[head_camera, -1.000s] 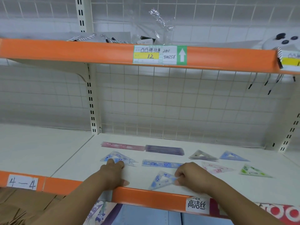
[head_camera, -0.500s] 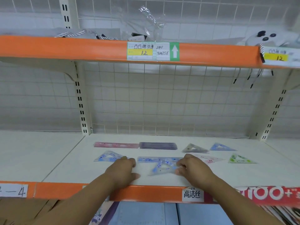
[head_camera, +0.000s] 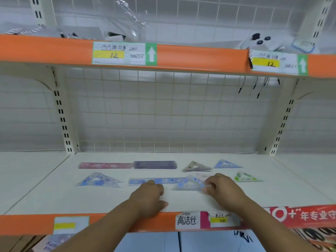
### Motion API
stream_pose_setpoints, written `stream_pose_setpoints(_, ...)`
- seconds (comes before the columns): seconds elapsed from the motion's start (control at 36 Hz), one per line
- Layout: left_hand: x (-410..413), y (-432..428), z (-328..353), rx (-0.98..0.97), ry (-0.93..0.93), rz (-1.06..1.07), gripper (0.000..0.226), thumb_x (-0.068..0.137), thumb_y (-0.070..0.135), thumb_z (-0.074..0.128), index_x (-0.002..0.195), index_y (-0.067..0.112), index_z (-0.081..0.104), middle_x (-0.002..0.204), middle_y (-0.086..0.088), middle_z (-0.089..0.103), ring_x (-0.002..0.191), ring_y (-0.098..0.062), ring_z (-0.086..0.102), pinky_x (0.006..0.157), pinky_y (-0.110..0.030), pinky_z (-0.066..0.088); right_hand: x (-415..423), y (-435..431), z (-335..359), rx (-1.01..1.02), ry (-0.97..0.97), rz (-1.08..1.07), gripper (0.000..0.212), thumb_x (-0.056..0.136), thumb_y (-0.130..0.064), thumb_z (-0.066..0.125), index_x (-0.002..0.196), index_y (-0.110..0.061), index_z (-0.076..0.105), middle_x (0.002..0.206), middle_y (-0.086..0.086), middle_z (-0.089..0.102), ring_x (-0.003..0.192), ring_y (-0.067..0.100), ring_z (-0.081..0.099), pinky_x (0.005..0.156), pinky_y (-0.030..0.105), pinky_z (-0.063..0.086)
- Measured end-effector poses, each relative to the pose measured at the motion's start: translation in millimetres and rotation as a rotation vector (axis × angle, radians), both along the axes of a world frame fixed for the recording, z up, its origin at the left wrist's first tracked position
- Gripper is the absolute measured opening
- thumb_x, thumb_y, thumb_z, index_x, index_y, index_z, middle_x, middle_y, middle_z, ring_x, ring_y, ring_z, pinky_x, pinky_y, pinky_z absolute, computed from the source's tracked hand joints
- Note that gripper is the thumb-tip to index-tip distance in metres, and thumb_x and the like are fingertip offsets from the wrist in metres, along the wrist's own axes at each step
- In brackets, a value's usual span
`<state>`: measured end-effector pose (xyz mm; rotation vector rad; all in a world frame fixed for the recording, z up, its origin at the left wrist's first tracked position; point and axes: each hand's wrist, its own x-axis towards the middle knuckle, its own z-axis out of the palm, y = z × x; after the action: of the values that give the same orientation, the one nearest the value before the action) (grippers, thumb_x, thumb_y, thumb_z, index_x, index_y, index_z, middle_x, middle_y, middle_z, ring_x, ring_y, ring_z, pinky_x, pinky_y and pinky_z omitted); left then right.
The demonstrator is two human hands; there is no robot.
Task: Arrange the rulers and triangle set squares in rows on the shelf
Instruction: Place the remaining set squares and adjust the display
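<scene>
On the white shelf (head_camera: 54, 193) lie a pink ruler (head_camera: 105, 165) and a purple ruler (head_camera: 155, 164) in the back row, with a grey set square (head_camera: 195, 166) and a blue set square (head_camera: 226, 164) to their right. In front lie a blue set square (head_camera: 99, 180), a blue ruler (head_camera: 163, 180), a pink set square (head_camera: 202, 176) and a green set square (head_camera: 245, 177). My right hand (head_camera: 222, 188) pinches the right corner of another blue set square (head_camera: 190, 185). My left hand (head_camera: 148, 195) rests on the shelf with its fingertips at the blue ruler.
An orange rail (head_camera: 109, 220) with price labels edges the shelf front. A wire grid (head_camera: 163, 113) closes the back, between two slotted uprights. The upper shelf (head_camera: 200, 57) hangs close overhead. Packaged goods show below the rail.
My right hand slid the blue set square back and right, up beside the blue ruler's right end. My left hand left the left blue set square and moved right to the ruler.
</scene>
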<state>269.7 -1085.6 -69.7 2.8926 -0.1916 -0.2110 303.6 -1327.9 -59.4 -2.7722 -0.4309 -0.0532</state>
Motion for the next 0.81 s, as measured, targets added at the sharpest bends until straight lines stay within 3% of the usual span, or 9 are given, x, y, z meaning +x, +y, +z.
stream_pose_setpoints(0.08,6.2,-19.9,-1.0,0.002,-0.002,-0.01,0.043,0.092,0.043,0.056,0.126,0.019,0.05,0.128,-0.004,0.043,0.117,-0.02,0.046,0.096,-0.033,0.043,10.3,-19.2,3.2,-0.028,0.001,-0.011,0.023,0.093,-0.034,0.052,0.072,-0.026,0.053,0.085,-0.005,0.049,0.083,0.015,0.049,0.075,0.029,0.041)
stream_pose_setpoints(0.17,11.9,-37.7,-2.6,-0.01,-0.01,0.014,0.041,0.09,0.044,0.058,0.122,0.02,0.052,0.125,-0.003,0.044,0.115,-0.019,0.047,0.096,-0.032,0.043,25.3,-40.1,4.9,-0.038,-0.008,0.007,0.04,0.093,-0.031,0.052,0.058,-0.025,0.035,0.067,-0.008,0.041,0.069,0.012,0.043,0.069,0.033,0.039)
stream_pose_setpoints(0.28,18.0,-59.5,-2.4,-0.022,-0.01,0.047,0.041,0.087,0.047,0.06,0.117,0.02,0.053,0.122,-0.002,0.046,0.113,-0.019,0.047,0.095,-0.032,0.043,45.4,-68.1,5.1,-0.046,-0.014,0.018,0.043,0.093,-0.028,0.052,0.056,-0.021,0.031,0.061,-0.006,0.038,0.061,0.008,0.038,0.061,0.03,0.034)
stream_pose_setpoints(0.39,20.7,-80.7,-1.5,-0.018,-0.011,0.084,0.034,0.085,0.051,0.061,0.101,0.023,0.052,0.116,-0.001,0.049,0.103,-0.017,0.05,0.088,-0.03,0.044,63.5,-90.2,6.5,-0.052,-0.017,0.026,0.042,0.091,-0.025,0.052,0.056,-0.03,0.03,0.068,-0.009,0.036,0.07,0.013,0.042,0.061,0.023,0.032)
stream_pose_setpoints(0.47,22.3,-94.7,-1.8,-0.007,-0.007,0.107,0.033,0.083,0.053,0.061,0.091,0.024,0.048,0.104,0.001,0.047,0.089,-0.015,0.047,0.08,-0.029,0.043,78.8,-103.8,6.8,-0.044,-0.003,0.008,0.043,0.092,-0.027,0.053,0.057,-0.034,0.028,0.073,-0.009,0.035,0.077,0.017,0.043,0.065,0.026,0.034)
stream_pose_setpoints(0.61,24.8,-110.0,-5.1,-0.017,-0.005,0.15,0.038,0.08,0.059,0.062,0.089,0.024,0.049,0.105,0.001,0.05,0.088,-0.015,0.048,0.082,-0.032,0.046,103.5,-121.0,5.6,-0.034,0.012,-0.008,0.03,0.091,-0.03,0.054,0.064,-0.033,0.042,0.081,-0.006,0.041,0.081,0.015,0.047,0.071,0.029,0.038)
stream_pose_setpoints(0.75,23.9,-117.8,-4.9,-0.031,0.009,0.189,0.039,0.08,0.059,0.063,0.09,0.024,0.047,0.098,0.002,0.044,0.086,-0.015,0.046,0.077,-0.029,0.042,121.1,-130.9,1.6,-0.001,0.024,-0.008,0.036,0.091,-0.032,0.056,0.06,-0.035,0.038,0.081,-0.008,0.039,0.081,0.014,0.045,0.07,0.028,0.037)
stream_pose_setpoints(0.81,22.6,-118.1,-3.2,-0.054,0.017,0.203,0.038,0.08,0.057,0.064,0.087,0.025,0.046,0.097,0.003,0.044,0.086,-0.014,0.046,0.078,-0.029,0.043,126.4,-133.6,-0.8,-0.001,0.019,0.013,0.027,0.092,-0.034,0.056,0.068,-0.036,0.045,0.084,-0.007,0.04,0.084,0.013,0.045,0.071,0.027,0.037)
